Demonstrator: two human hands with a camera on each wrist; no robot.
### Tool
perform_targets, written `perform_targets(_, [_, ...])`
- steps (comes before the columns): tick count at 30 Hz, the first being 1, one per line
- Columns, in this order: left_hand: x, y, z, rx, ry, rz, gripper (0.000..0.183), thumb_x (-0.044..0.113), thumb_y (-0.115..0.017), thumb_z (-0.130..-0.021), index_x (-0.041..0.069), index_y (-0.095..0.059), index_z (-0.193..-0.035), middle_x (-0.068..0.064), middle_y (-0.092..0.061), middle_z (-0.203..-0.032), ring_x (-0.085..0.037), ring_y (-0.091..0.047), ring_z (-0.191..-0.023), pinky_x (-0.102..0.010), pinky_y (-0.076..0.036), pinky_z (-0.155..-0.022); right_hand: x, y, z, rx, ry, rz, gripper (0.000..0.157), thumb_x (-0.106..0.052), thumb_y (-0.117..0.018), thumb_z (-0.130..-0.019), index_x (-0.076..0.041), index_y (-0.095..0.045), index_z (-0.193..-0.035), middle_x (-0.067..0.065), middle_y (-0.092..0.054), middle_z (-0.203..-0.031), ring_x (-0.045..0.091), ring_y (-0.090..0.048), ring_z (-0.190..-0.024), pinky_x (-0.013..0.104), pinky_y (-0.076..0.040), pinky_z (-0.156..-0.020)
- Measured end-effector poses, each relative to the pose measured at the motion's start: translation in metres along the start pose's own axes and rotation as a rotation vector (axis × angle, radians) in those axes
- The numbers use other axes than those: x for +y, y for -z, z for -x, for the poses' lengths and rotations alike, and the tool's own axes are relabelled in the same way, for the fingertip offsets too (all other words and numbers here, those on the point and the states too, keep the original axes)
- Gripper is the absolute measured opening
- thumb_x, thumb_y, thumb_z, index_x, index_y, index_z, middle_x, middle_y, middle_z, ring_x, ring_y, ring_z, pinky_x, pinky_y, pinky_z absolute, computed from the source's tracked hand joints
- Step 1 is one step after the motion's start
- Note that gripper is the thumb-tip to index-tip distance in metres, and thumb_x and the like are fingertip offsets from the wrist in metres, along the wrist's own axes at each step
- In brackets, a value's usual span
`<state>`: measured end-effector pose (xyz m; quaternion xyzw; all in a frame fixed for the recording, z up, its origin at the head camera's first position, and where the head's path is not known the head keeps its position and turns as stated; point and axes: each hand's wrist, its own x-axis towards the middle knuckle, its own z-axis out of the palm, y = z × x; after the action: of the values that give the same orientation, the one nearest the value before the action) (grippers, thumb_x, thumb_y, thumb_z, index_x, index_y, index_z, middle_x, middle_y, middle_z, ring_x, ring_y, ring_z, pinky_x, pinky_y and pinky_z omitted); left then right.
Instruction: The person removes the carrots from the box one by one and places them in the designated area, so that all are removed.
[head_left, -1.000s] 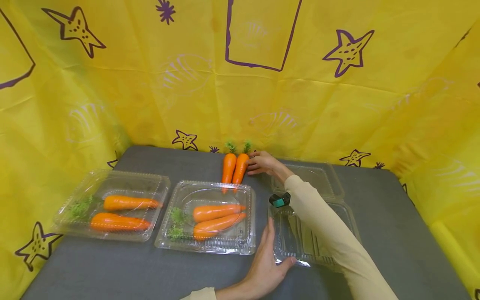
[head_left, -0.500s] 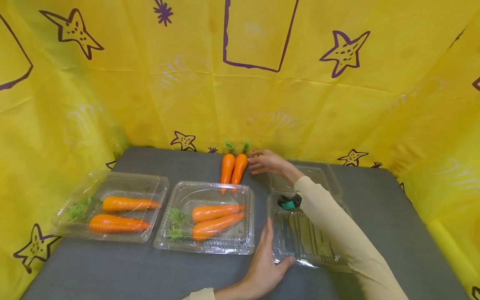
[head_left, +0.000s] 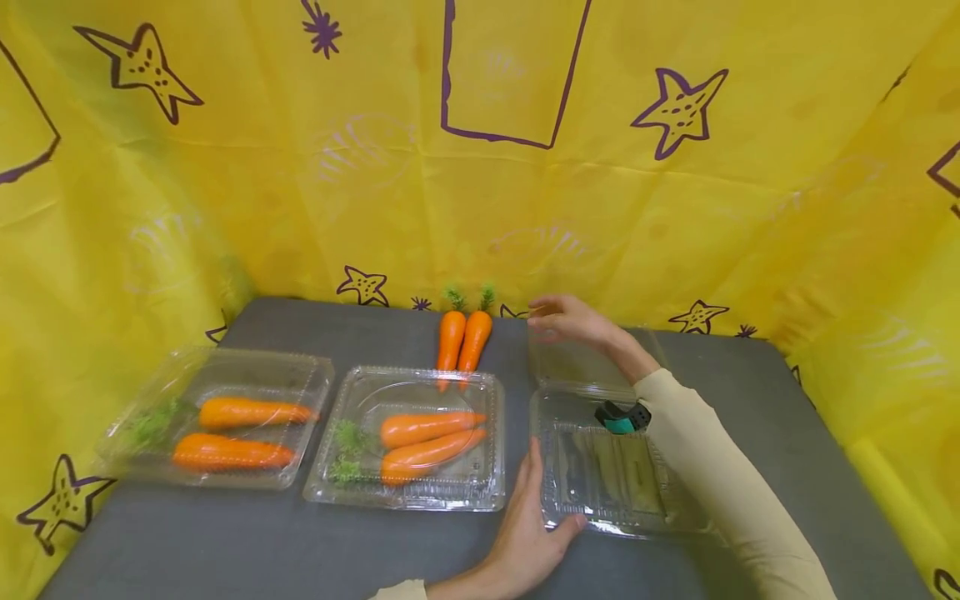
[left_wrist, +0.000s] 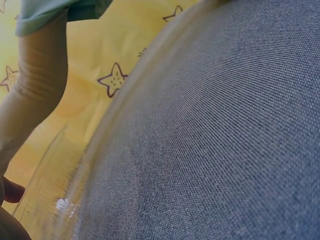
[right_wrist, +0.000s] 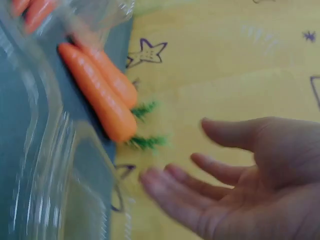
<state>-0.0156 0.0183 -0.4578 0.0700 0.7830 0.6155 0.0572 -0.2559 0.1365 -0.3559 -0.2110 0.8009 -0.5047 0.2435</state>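
Grip on R hand [head_left: 573, 321]: released, nothing betwn thumb & fingers, which are loosely bent; right wrist view agrees. L hand [head_left: 525, 529], lower centre of frame, isn't grasping either: fingers lie straight along L side of clear RH box [head_left: 551, 417], thumb at its front edge.

What's changed in last sec: R hand has backed off. Its fingertips were right beside the loose carrots [head_left: 475, 337]; now there's a clear gap & the hand hangs further right, approx. over back edge of the folded-back lid [head_left: 585, 367]. L hand hasn't moved, bar slight camera drift. No carrot has shifted that I can see.

Meaning, as I judge it: a pull-back w/o a pick, so handling of that pair is no further on. Both sit upper centre of frame, side by side, greens twd the yellow cloth [head_left: 480, 200], tips twd middle box [head_left: 450, 502]; can't tell if tips touch it. No carrot shows in RH box, lid not down.

Rest as is: middle box has two carrots [head_left: 431, 427] inside; LH box [head_left: 262, 483], left of frame, likewise holds a pair [head_left: 232, 452]. All on grey table [head_left: 360, 542]. Left wrist view: mostly grey fabric, little use re L fingers.
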Motion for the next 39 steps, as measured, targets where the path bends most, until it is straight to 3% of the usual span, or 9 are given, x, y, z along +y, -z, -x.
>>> perform_targets(3, [-0.001, 0.001, 0.000, 0.001, 0.009, -0.001, 0.102, 0.021, -0.073, -0.085, 0.006, -0.003, -0.157, -0.018, -0.007, -0.163, -0.039, -0.016, -0.145, -0.061, -0.017, -0.114, 0.001, 0.000, 0.013, 0.053, 0.044, 0.227, 0.050, -0.010, -0.055, -0.100, 0.013, -0.039, -0.141, 0.035, -0.044, -0.139, 0.048, -0.049, -0.124, 0.052, -0.049, -0.097])
perform_targets(7, [-0.001, 0.000, -0.001, -0.005, 0.008, -0.009, 0.102, 0.021, -0.073, -0.086, 0.005, -0.002, -0.157, -0.017, -0.006, -0.163, -0.038, -0.015, -0.145, -0.060, -0.017, -0.114, 0.003, 0.001, 0.031, 0.095, 0.094, 0.389, 0.048, -0.012, -0.058, -0.099, 0.010, -0.044, -0.139, 0.032, -0.047, -0.139, 0.049, -0.048, -0.125, 0.055, -0.045, -0.100])
perform_targets(16, [-0.003, 0.000, -0.002, -0.017, -0.013, -0.010, 0.102, 0.023, -0.072, -0.087, 0.004, -0.001, -0.157, -0.019, -0.005, -0.162, -0.039, -0.014, -0.145, -0.062, -0.017, -0.113, 0.012, 0.004, 0.072, 0.172, 0.196, 0.521, 0.048, -0.015, -0.062, -0.097, 0.004, -0.048, -0.139, 0.025, -0.050, -0.139, 0.042, -0.049, -0.125, 0.056, -0.044, -0.101])
perform_targets(20, [-0.003, -0.001, -0.003, -0.009, -0.035, -0.005, 0.101, 0.022, -0.072, -0.087, 0.002, -0.002, -0.157, -0.020, -0.006, -0.162, -0.040, -0.015, -0.145, -0.062, -0.018, -0.113, 0.022, 0.008, 0.098, 0.246, 0.223, 0.583, 0.052, -0.018, -0.067, -0.094, 0.001, -0.050, -0.139, 0.022, -0.046, -0.144, 0.041, -0.047, -0.127, 0.057, -0.041, -0.102])
perform_targets(26, [-0.001, -0.004, -0.004, -0.010, -0.029, -0.014, 0.102, 0.022, -0.073, -0.086, 0.004, -0.003, -0.157, -0.016, -0.007, -0.163, -0.034, -0.015, -0.146, -0.057, -0.017, -0.115, 0.044, 0.024, 0.143, 0.347, 0.216, 0.555, 0.067, -0.016, -0.074, -0.088, 0.001, -0.041, -0.144, 0.026, -0.025, -0.154, 0.050, -0.037, -0.131, 0.065, -0.037, -0.100])
perform_targets(33, [-0.001, -0.004, -0.003, -0.012, -0.007, -0.009, 0.102, 0.021, -0.073, -0.086, 0.008, -0.002, -0.158, -0.014, -0.007, -0.163, -0.034, -0.014, -0.146, -0.057, -0.017, -0.115, 0.072, 0.027, 0.190, 0.340, 0.131, 0.351, 0.088, -0.011, -0.068, -0.092, -0.020, -0.011, -0.159, 0.023, -0.015, -0.160, 0.056, -0.033, -0.132, 0.064, -0.035, -0.098])
perform_targets(35, [-0.001, -0.004, -0.003, -0.010, -0.009, -0.006, 0.102, 0.021, -0.073, -0.086, 0.008, -0.002, -0.158, -0.015, -0.007, -0.163, -0.035, -0.015, -0.146, -0.058, -0.017, -0.115, 0.076, 0.022, 0.202, 0.343, 0.112, 0.315, 0.089, -0.010, -0.066, -0.094, -0.024, -0.007, -0.159, 0.023, -0.016, -0.160, 0.056, -0.033, -0.131, 0.058, -0.041, -0.098])
perform_targets(39, [-0.002, -0.002, -0.001, 0.007, -0.022, 0.003, 0.101, 0.020, -0.074, -0.086, 0.006, -0.004, -0.158, -0.018, -0.009, -0.162, -0.038, -0.016, -0.145, -0.060, -0.017, -0.114, 0.086, 0.011, 0.218, 0.333, 0.122, 0.283, 0.091, -0.005, -0.065, -0.093, -0.025, -0.004, -0.159, 0.020, -0.016, -0.161, 0.056, -0.034, -0.129, 0.025, -0.050, -0.095])
